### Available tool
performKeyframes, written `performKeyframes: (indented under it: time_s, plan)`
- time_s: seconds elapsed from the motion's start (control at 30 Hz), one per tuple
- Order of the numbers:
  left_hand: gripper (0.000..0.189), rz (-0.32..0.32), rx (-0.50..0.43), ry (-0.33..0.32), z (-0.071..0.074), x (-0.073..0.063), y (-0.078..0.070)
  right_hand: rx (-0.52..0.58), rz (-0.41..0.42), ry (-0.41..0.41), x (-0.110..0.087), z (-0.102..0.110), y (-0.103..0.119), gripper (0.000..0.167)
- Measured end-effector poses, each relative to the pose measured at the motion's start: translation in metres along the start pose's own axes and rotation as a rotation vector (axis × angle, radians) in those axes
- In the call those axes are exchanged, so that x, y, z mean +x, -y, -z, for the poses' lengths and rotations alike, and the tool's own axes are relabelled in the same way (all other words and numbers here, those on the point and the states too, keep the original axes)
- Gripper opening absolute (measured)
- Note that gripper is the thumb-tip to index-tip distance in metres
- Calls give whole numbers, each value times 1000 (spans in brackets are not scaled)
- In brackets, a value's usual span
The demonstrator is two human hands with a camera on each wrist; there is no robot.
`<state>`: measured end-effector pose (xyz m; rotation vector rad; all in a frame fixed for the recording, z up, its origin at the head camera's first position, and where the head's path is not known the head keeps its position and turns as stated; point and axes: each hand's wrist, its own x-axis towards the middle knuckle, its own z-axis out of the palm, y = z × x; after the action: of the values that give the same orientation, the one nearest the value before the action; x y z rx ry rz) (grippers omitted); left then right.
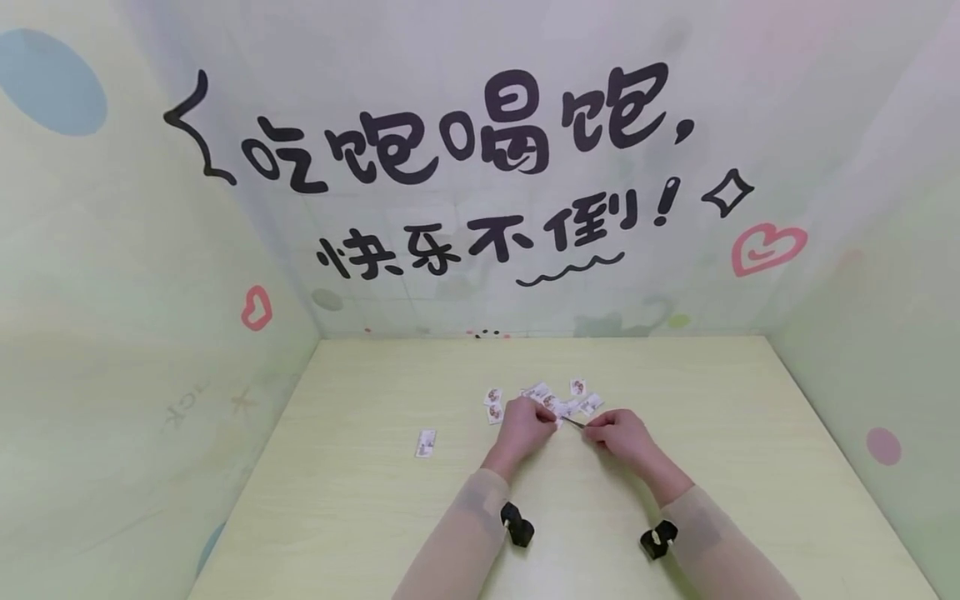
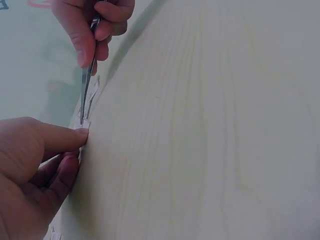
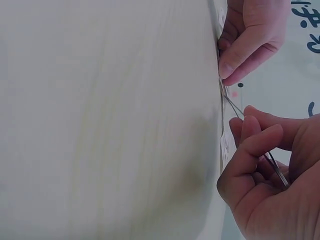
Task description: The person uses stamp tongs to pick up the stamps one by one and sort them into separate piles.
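In the head view my left hand (image 1: 527, 425) is over the table, at the near edge of a loose pile of small printed paper pieces (image 1: 537, 390). Its thumb and forefinger pinch a small white paper piece (image 2: 84, 122), seen in the left wrist view. My right hand (image 1: 622, 435) grips metal tweezers (image 1: 573, 423), its fingers curled round their shanks. The tweezers point left, and their tips meet the paper right beside the left fingertips. In the right wrist view the tweezers' back end (image 3: 281, 177) shows below the right fingers. The held paper is mostly hidden by the left fingers.
Two printed pieces (image 1: 493, 413) lie left of the pile, and one more (image 1: 425, 443) sits apart further left. Another piece (image 1: 577, 387) lies behind the pile. The pale wooden table (image 1: 360, 517) meets a printed wall covering (image 1: 420, 308) at the back and sides.
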<state>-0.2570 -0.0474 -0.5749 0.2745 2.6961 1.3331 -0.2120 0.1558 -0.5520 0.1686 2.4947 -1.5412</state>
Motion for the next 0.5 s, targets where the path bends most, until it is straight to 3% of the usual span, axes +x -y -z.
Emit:
performKeyframes:
  time_s: [0.5]
  plan:
    - [9, -28, -87, 1, 7, -10, 3, 117, -54, 112, -12, 29, -5, 21]
